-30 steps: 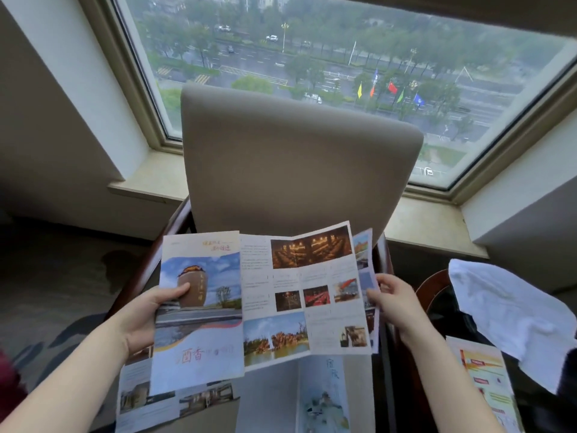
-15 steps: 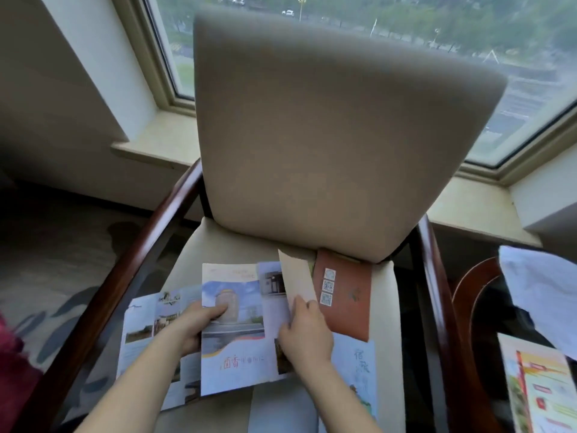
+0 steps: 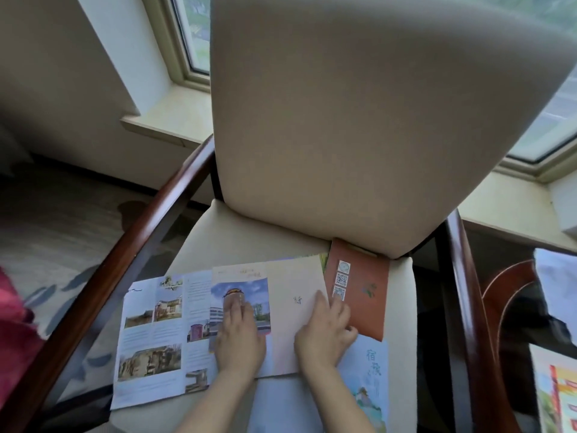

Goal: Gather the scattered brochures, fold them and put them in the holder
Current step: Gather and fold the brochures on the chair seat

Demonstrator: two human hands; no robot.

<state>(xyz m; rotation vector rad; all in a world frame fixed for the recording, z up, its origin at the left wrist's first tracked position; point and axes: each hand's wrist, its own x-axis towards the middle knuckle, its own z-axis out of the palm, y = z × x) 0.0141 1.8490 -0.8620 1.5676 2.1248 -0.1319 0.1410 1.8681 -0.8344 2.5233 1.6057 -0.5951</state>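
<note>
A brochure with a sky-and-tower cover point(image 3: 290, 295) lies folded on the chair seat point(image 3: 246, 239). My left hand point(image 3: 239, 335) presses flat on its picture panel. My right hand point(image 3: 324, 334) presses flat on its plain cream panel, fingertips at the right edge. Under it to the left lies an unfolded brochure with building photos point(image 3: 156, 335). A red-brown brochure with QR codes point(image 3: 363, 292) leans at the seat's back right. A pale blue illustrated brochure point(image 3: 370, 379) lies below it, partly under my right wrist. No holder is in view.
The beige chair back point(image 3: 359, 120) rises close ahead, with dark wooden armrests point(image 3: 125, 260) on both sides. A second chair at the right edge carries a white cloth point(image 3: 559, 285) and a colourful brochure point(image 3: 559, 398). Window sill and carpet lie beyond.
The brochure was held open in the air, then lowered onto the seat. Its right panel has been folded over, and both hands now press it flat. The camera has tilted downward.
</note>
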